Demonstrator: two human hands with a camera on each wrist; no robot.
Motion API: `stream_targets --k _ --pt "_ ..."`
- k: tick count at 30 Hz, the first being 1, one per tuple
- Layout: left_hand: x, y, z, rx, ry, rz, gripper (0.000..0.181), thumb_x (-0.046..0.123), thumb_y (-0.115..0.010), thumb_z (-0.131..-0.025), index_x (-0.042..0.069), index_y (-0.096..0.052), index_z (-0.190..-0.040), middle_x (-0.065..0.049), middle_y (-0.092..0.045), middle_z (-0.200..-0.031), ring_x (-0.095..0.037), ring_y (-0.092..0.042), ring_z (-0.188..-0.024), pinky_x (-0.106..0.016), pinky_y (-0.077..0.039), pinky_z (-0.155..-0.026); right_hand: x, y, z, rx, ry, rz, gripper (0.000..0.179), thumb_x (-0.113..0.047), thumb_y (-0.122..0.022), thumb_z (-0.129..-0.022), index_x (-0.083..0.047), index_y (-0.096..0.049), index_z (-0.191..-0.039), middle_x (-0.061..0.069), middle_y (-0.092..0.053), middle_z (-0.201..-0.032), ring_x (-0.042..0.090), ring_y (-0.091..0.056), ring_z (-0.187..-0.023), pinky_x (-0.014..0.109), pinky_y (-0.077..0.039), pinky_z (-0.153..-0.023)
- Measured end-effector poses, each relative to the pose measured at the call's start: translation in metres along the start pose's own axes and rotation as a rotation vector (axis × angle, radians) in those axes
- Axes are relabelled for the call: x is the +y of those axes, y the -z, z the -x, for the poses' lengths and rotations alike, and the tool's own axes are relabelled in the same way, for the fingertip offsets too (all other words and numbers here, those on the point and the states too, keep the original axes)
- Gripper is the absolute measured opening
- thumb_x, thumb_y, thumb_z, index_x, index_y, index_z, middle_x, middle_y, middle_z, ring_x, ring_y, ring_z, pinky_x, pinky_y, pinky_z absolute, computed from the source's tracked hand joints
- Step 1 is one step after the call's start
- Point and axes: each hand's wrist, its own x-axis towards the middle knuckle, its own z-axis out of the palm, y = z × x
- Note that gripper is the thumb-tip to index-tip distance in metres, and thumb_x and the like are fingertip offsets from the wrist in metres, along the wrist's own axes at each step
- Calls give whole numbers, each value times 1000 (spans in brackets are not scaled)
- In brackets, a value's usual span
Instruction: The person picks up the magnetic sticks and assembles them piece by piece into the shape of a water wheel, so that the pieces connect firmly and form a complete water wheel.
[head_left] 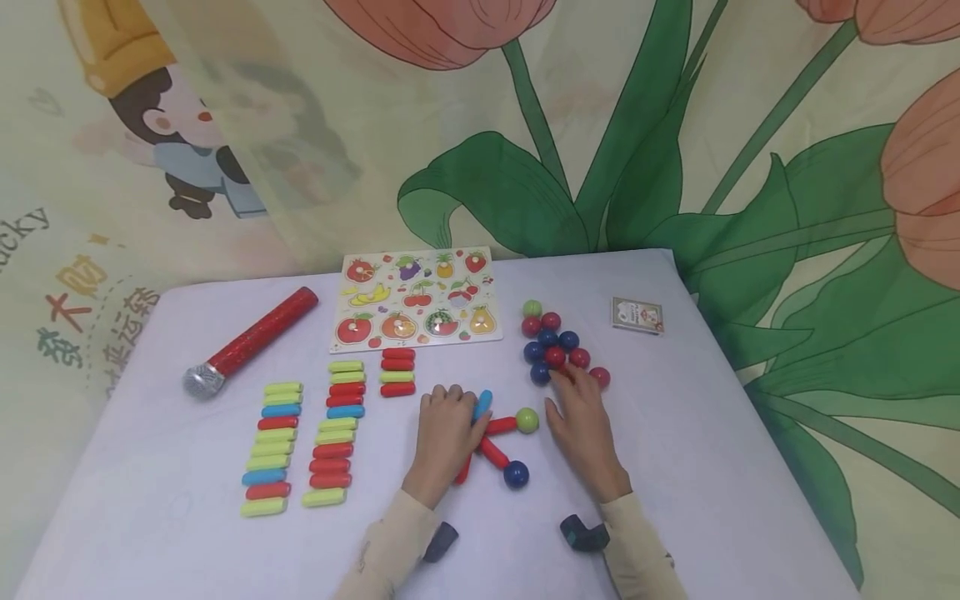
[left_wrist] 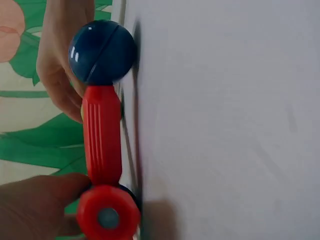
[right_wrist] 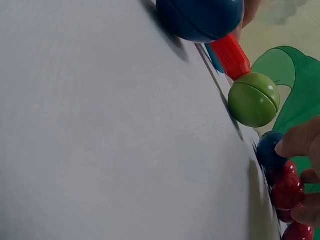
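Note:
My left hand (head_left: 448,429) holds a figure of joined plastic rods and balls. Out of it stick a blue rod (head_left: 482,405), a red rod (head_left: 501,426) tipped with a green ball (head_left: 527,420), and another red rod (left_wrist: 103,135) tipped with a dark blue ball (left_wrist: 102,52). The figure's centre is mostly hidden under that hand. My right hand (head_left: 583,425) reaches to the cluster of loose balls. In the right wrist view, one finger touches a dark blue ball (right_wrist: 271,150), with other fingers beside red balls (right_wrist: 287,191).
Red, yellow-green and blue rods (head_left: 331,450) lie in columns at left. Behind them are a red microphone (head_left: 262,333) and a fruit puzzle board (head_left: 417,298). A small card box (head_left: 637,316) lies at back right, before a tulip-printed curtain (head_left: 495,183).

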Motion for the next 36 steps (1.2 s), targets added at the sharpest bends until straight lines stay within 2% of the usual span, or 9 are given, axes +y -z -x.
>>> stream_targets --k 5,10,15,20,23,26,31,36 --pt "4 -5 -7 -7 41 -59 36 40 -75 -81 4 -72 -88 -5 -55 -71 -21 -45 -74 -33 -34 -67 1 2 -2 -8 -9 67 40 -7 -71 -83 -3 -62 -121 15 -55 -124 31 -49 -117 45 -47 -96" --pt "3 -4 -10 -51 28 -39 33 37 -76 -81 4 -72 -87 -1 -53 -60 -19 -47 -70 -33 -34 -68 2 2 -4 -15 -42 73 38 -9 -70 -83 -3 -63 -120 12 -55 -122 30 -50 -113 44 -49 -93" --pt "2 2 -9 -120 -74 -15 31 35 -78 -80 6 -73 -91 1 -54 -58 -16 -47 -69 -32 -36 -69 2 1 -4 -10 -36 46 35 -6 -70 -83 -2 -64 -117 12 -53 -117 28 -53 -109 42 -49 -93" --pt "2 7 -9 -200 -210 -32 29 33 -77 -80 11 -74 -98 2 -64 -70 -14 -49 -73 -34 -44 -81 5 -1 -5 50 13 0 26 0 -70 -81 0 -66 -106 12 -52 -110 27 -53 -103 40 -49 -92" --pt "4 10 -9 -241 -249 -23 28 29 -77 -81 12 -74 -103 1 -69 -82 -14 -51 -78 -36 -45 -89 7 -1 -4 67 15 -14 22 3 -70 -80 -1 -66 -101 13 -54 -107 28 -54 -100 40 -49 -90" --pt "6 13 -8 -260 -265 -26 28 26 -77 -82 12 -73 -105 0 -70 -88 -15 -53 -82 -37 -46 -92 8 -1 -2 41 -18 -44 23 4 -70 -80 -4 -63 -101 12 -55 -107 27 -57 -98 39 -51 -88" --pt "6 13 -4 -210 -294 -28 29 22 -76 -83 13 -71 -110 -1 -71 -97 -17 -56 -89 -37 -46 -91 4 -1 6 -35 -97 -174 24 0 -70 -82 -10 -61 -102 6 -58 -106 20 -60 -95 36 -54 -87" --pt "3 9 -1 -148 -297 -16 30 23 -73 -86 14 -69 -114 0 -70 -104 -18 -55 -96 -38 -44 -95 -5 -4 17 -99 -155 -447 30 -3 -74 -82 -11 -62 -108 2 -64 -103 17 -65 -95 31 -55 -85"
